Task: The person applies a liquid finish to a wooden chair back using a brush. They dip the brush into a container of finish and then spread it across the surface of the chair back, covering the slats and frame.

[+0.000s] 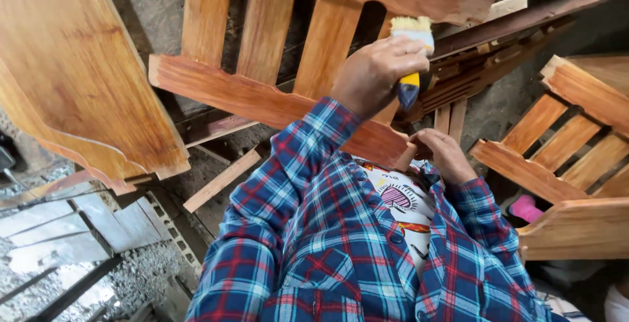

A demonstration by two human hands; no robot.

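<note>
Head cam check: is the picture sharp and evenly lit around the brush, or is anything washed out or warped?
Head view: the paintbrush and the hand gripping it look sharp under soft daylight; the gravel at lower left is glary and pale; the upper right behind the slatted frame falls into dark shadow; the wide lens bends the edges, so the big panel looks stretched.

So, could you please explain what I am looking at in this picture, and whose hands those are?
There is no machine here. One camera sits on a person's head and looks down, so the checked shirt at the bottom is their own. Their left hand grips a paintbrush with pale bristles and a yellow and blue handle. Their right hand holds the end of the lower rail of a slatted wooden frame, which looks glossy orange-brown. Similar wooden panels stand around it.
</note>
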